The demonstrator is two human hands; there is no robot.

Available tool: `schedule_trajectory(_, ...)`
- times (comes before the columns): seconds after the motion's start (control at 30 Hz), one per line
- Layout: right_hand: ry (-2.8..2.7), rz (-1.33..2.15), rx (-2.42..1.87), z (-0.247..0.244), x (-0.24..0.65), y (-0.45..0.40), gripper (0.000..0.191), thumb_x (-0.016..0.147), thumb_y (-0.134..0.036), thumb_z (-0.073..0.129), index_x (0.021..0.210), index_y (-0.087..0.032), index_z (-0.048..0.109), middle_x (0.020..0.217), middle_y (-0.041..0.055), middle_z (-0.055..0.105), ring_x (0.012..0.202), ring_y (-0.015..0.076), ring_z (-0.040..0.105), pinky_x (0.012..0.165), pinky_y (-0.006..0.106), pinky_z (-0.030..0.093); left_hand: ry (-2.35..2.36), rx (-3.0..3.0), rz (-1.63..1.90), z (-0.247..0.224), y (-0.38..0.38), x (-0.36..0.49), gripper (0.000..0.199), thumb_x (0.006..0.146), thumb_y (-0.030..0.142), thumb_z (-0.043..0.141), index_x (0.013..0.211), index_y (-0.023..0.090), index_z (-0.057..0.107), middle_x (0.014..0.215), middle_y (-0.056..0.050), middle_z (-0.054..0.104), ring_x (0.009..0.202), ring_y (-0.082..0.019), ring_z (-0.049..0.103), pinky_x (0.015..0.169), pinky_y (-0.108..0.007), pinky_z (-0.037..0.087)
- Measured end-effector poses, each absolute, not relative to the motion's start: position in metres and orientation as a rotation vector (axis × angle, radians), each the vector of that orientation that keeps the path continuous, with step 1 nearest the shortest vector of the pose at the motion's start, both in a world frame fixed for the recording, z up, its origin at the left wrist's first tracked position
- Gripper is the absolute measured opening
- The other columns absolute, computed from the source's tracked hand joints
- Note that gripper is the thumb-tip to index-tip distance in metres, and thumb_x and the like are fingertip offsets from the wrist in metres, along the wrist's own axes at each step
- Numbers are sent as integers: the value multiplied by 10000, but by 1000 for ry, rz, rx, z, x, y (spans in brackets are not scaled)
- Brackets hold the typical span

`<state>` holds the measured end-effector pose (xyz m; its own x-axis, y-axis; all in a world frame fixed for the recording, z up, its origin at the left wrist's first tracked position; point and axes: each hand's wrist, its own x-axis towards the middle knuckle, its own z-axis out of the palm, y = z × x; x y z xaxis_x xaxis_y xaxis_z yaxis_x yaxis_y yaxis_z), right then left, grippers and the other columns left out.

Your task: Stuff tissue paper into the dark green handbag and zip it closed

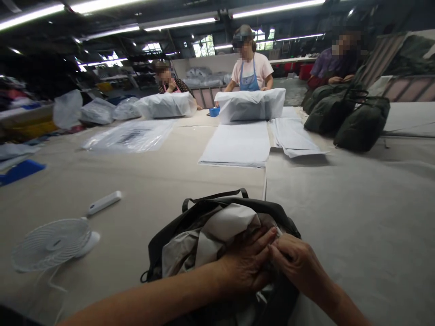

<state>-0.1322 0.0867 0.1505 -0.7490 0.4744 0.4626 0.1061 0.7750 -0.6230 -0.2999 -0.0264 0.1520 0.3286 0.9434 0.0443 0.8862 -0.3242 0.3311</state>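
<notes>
A dark bag (159, 240) with its mouth open and a thin strap standing up lies on the table in front of me. Crumpled white paper (227, 224) bulges out of its opening. My left hand (246, 258) rests on the paper inside the bag, fingers stretched out towards the right side. Close against those fingertips, my right hand (297, 260) is closed in a pinch at the bag's right edge. A small white bit shows at its fingertips, but what it grips is mostly hidden.
A white fan (54, 244) lies at the left. Farther back are stacked white sheets (236, 145), clear plastic bags (132, 136), two wrapped packages, one a white-wrapped package (251, 106), and several dark bags (362, 124). Three people are across the table, including a person in a blue apron (249, 74).
</notes>
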Motion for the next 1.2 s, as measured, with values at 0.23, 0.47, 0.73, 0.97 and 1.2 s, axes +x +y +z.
schedule_trajectory(0.23, -2597, 285, -215, 188, -134, 95, 307, 974, -201, 519, 1273, -155, 574, 1266, 144, 622, 1206, 264, 560, 1001, 389, 498, 1866, 2464, 262, 216, -52, -338, 483, 973, 246, 516, 1453, 193, 498, 1573, -127, 445, 1453, -333, 387, 1193, -499, 364)
schedule_trajectory(0.47, -3093, 392, -17, 186, -170, 100, 507, 875, -126, 496, 1377, -135, 568, 1396, 155, 602, 1296, 281, 544, 1135, 481, 398, 2078, 2089, 3, 195, -71, -370, 531, 931, 462, 619, 1397, 211, 574, 1357, -172, 633, 1281, -375, 559, 1071, -565, 443)
schedule_trajectory(0.73, -3293, 475, -199, 198, -178, 110, 403, 934, -164, 456, 1288, -153, 648, 1246, 126, 685, 1150, 258, 627, 1080, 453, 453, 1860, 2070, 113, 198, -69, -397, 532, 951, 465, 597, 1435, 250, 553, 1459, -123, 583, 1341, -329, 545, 1116, -447, 431)
schedule_trajectory(0.97, -2993, 543, -18, 251, -118, 85, 553, 981, -454, 589, 1484, -256, 475, 1501, 78, 535, 1447, 237, 431, 1157, 410, 457, 1886, 2074, 262, 221, -77, -393, 355, 991, 326, 567, 1312, 196, 644, 1278, -119, 699, 1220, -307, 636, 1065, -444, 490)
schedule_trajectory(1.2, -2930, 377, 9, 234, -92, 32, 332, 902, -276, 687, 1213, -222, 586, 1177, 71, 694, 1173, 219, 627, 1229, 460, 350, 1469, 2293, 387, 224, -84, -351, 628, 911, 493, 670, 1489, 358, 466, 1611, -68, 397, 1494, -401, 326, 1184, -698, 268)
